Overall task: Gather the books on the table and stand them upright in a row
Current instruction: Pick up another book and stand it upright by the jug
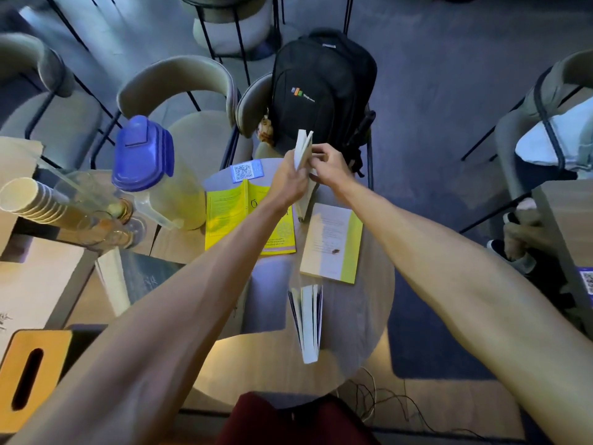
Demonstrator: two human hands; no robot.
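Your left hand (pixel 290 181) and right hand (pixel 327 165) have their fingers clamped on a pale book (pixel 303 152), held upright beyond the yellow book (pixel 250 216) to stand it on the bench (pixel 369 309).

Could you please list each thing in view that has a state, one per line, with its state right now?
cream book: upright, held by both hands at the table's far edge
left hand: gripping the cream book
right hand: gripping the cream book
yellow book: lying open, covers up
cream-and-green book: lying flat, closed
white book: standing upright, pages fanned
pitcher: blue lid closed
backpack: upright on a chair, closed
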